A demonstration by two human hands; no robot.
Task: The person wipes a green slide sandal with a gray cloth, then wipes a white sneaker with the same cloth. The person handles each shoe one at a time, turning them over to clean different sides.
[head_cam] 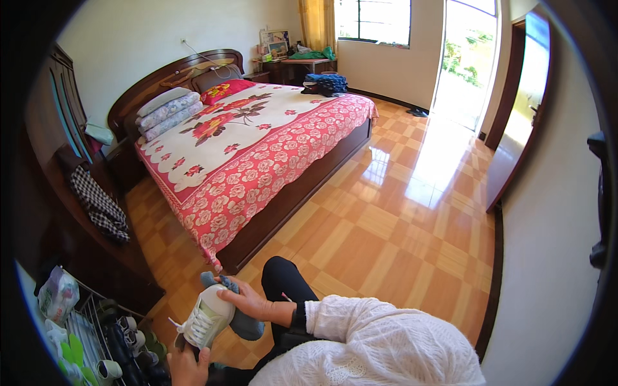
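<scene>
A white lace-up sneaker [205, 318] is held up between my two hands, its toe pointing away towards the bed. My left hand [187, 369], partly cut off by the bottom edge, grips it at the heel end. At the toe is my right hand [248, 299], its thumb lying on the shoe's white upper. A grey-blue cloth [247, 327] is bunched in that same hand; it hangs below the palm and shows past the fingers beyond the toe. The sneaker's sole is hidden.
To the lower left stands a metal shoe rack [87, 333] with several shoes and a plastic bag [59, 294]. A bed [231, 159] with a floral cover stands ahead. An open door [521, 116] is at right, above the glossy tiled floor [386, 231].
</scene>
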